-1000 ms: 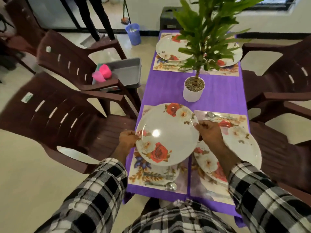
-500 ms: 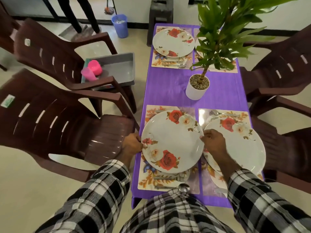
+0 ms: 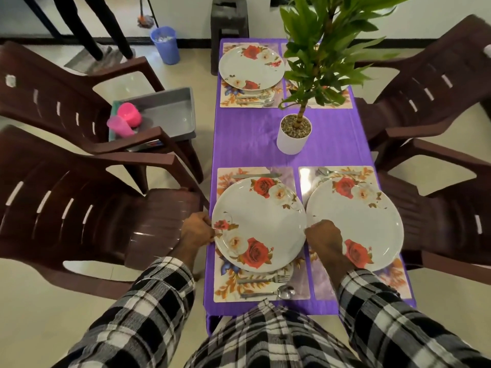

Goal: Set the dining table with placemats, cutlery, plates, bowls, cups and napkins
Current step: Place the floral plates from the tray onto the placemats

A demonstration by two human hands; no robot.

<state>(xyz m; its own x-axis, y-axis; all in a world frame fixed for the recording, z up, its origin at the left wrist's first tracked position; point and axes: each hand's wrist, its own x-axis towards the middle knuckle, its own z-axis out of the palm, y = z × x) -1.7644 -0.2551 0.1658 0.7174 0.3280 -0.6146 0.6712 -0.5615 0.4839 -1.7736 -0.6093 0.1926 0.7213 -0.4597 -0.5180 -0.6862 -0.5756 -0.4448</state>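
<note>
Two plates (image 3: 259, 224) (image 3: 354, 224) side by side on near placemats (image 3: 225, 179). Fork (image 3: 261, 280) and spoon (image 3: 268, 293) before the left plate. Potted plant (image 3: 293, 136) behind, another plate (image 3: 251, 67) beyond.

1. Potted plant (image 3: 294, 134): white pot w/ gravel top, tall green leaves, stands mid-table on purple cloth (image 3: 247, 139).
2. Brown plastic chairs: two on left, near one (image 3: 79, 208) & far one (image 3: 61, 102); two on right, near (image 3: 451, 216) & far (image 3: 425, 83).
3. Grey tray (image 3: 170, 112) sits on seat of far left chair.
4. Blue bin (image 3: 164, 45) on floor, far left of table.
5. Dark stool (image 3: 229, 25) at far end of table.
6. Mop (image 3: 146, 19) near the bin, by wall.
7. A person's legs (image 3: 87, 25) in dark trousers, far left.
</note>
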